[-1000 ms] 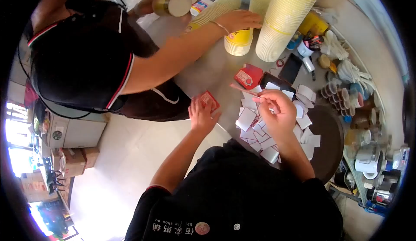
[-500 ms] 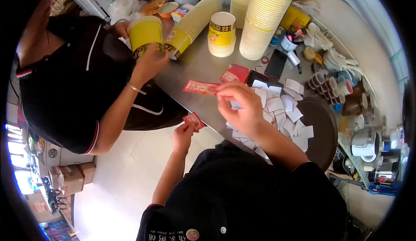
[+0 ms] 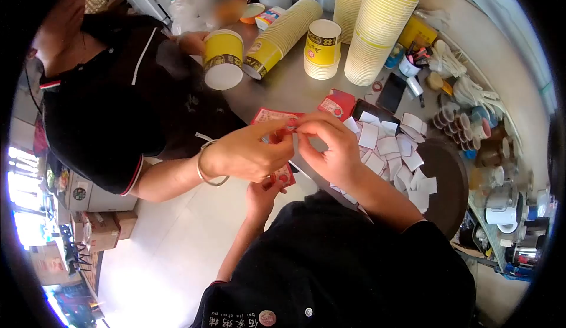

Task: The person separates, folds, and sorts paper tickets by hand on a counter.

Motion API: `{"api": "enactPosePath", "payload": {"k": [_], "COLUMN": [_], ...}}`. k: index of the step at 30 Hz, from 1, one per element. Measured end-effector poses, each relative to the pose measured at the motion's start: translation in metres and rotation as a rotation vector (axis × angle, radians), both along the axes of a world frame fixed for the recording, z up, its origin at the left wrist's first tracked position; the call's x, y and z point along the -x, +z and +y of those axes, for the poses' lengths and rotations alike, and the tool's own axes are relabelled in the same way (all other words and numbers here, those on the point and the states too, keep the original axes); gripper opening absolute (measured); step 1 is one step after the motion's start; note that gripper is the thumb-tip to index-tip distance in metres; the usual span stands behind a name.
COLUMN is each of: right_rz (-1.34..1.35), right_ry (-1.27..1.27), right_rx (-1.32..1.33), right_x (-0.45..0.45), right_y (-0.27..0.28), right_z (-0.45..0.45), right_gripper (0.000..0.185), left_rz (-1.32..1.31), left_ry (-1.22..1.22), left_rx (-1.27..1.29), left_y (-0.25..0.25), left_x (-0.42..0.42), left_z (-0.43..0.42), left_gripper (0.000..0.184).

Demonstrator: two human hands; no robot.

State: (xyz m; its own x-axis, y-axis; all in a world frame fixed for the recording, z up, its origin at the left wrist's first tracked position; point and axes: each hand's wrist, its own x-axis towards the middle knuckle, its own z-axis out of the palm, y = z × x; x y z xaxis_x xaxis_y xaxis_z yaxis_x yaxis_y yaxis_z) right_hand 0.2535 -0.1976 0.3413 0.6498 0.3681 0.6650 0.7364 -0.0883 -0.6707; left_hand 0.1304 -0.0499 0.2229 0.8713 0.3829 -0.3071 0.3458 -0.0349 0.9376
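My right hand [image 3: 331,146] pinches the right end of a red printed card [image 3: 268,115]. A co-worker's hand [image 3: 250,152] with a bangle reaches in from the left, its fingers at the same card and close to my fingertips. Below that hand, my left hand [image 3: 261,197] is closed on red cards [image 3: 284,176], partly hidden by the co-worker's hand. Many white-backed cards [image 3: 388,146] lie in a loose pile right of my right hand. Behind them, a red stack of cards [image 3: 338,104] lies beside a dark phone-like object [image 3: 372,113].
Tall stacks of paper tubs [image 3: 377,33], a shorter stack [image 3: 322,49] and a tipped stack [image 3: 289,32] stand or lie at the back. A co-worker [image 3: 135,92] at the left holds a yellow tub [image 3: 223,59]. A round dark tray [image 3: 439,180] is at the right.
The co-worker's hand has come from the yellow tub to the card in my right hand. That tub now tilts differently in the co-worker's other hand. My left hand keeps its cards.
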Motion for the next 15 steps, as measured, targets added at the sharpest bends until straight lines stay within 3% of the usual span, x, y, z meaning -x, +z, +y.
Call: {"api": "enactPosePath", "payload": {"k": [3,5,6,8,9,10,12,13,15], "right_rz": [-0.052,-0.133,-0.131,0.197,0.294,0.293,0.654,1.001,1.081], "right_ry": [0.004,0.011,0.018,-0.052,-0.049,-0.044,0.282,0.491,0.489], "right_rx": [0.003,0.030,0.029,0.071,0.222,0.226,0.180,-0.067,-0.161], "right_x": [0.002,0.000,0.002,0.006,0.011,0.013,0.017,0.021,0.022], "right_y": [0.001,-0.003,-0.004,-0.008,-0.016,-0.033,-0.051,-0.056,-0.043], "right_z": [0.003,0.003,0.003,0.001,0.000,0.000,0.003,0.001,0.001], "right_gripper": [0.015,0.019,0.019,0.034,0.053,0.053,0.056,0.049,0.046], "left_rz": [-0.017,-0.106,-0.104,-0.207,-0.191,-0.192,-0.166,-0.164,-0.217], "left_ry": [0.003,0.072,0.080,0.077,0.063,0.069,-0.065,-0.059,-0.109], "left_rx": [0.069,0.189,0.188,0.331,0.318,0.321,0.234,0.236,0.287], "left_y": [0.007,0.015,0.019,0.030,0.037,0.044,0.058,0.065,0.077], "left_x": [0.003,0.003,0.003,0.002,0.002,0.003,0.005,0.006,0.010], "left_z": [-0.001,-0.003,-0.004,-0.006,-0.007,-0.008,-0.008,-0.008,-0.008], "left_gripper": [0.016,0.035,0.035,0.023,0.014,0.014,0.014,0.014,0.014]}}
